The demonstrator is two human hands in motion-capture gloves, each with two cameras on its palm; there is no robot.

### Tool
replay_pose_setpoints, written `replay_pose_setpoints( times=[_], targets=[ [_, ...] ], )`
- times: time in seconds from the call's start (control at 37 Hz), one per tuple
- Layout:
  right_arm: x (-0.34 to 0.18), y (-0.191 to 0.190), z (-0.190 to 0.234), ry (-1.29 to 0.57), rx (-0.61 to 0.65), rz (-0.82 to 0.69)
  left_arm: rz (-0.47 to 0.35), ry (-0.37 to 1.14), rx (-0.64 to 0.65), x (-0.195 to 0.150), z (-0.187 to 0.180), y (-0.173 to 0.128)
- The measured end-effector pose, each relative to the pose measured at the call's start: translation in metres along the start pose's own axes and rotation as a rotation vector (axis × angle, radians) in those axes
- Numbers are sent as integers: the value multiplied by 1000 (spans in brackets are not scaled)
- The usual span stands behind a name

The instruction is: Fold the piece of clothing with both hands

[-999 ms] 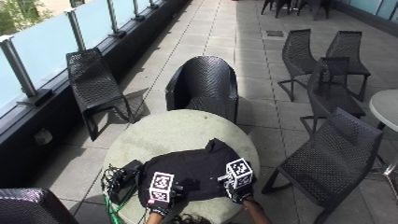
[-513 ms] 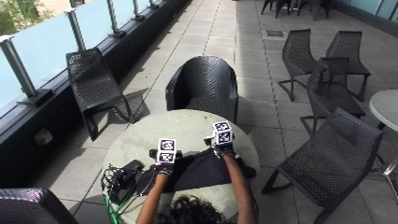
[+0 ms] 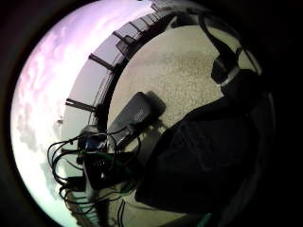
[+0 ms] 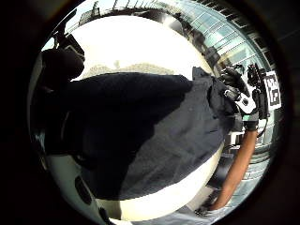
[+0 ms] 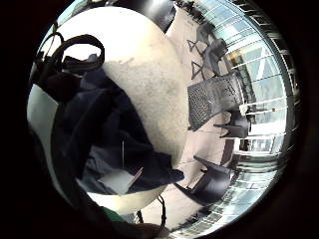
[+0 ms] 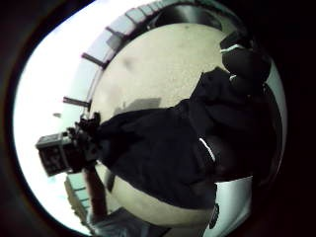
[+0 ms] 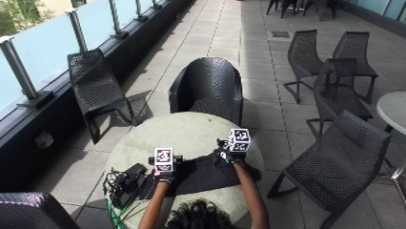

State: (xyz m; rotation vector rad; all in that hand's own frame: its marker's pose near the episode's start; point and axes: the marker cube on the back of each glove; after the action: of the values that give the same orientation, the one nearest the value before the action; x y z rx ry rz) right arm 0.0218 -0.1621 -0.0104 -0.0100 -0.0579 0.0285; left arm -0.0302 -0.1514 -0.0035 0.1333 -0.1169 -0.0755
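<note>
Garment (image 7: 209, 174), one dark piece, lies on the round table (image 7: 184, 131) near the person's edge. Since a second ago both hands have carried its near edge away from the body: a fold looks underway. Left hand (image 7: 164, 174) and right hand (image 7: 227, 155) each pinch the cloth's far edge. One black device (image 7: 130, 174) with cables beside it; several chairs around.
</note>
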Motion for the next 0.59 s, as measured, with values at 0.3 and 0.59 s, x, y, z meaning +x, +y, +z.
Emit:
replay_pose_setpoints(
  times=[0.3,0.59],
  targets=[
    [101,95,-11,-86,-4,549,38,25,23,-8,82,1],
    [117,105,61,-46,-58,550,124,-108,-106,8,45,58]
  ],
)
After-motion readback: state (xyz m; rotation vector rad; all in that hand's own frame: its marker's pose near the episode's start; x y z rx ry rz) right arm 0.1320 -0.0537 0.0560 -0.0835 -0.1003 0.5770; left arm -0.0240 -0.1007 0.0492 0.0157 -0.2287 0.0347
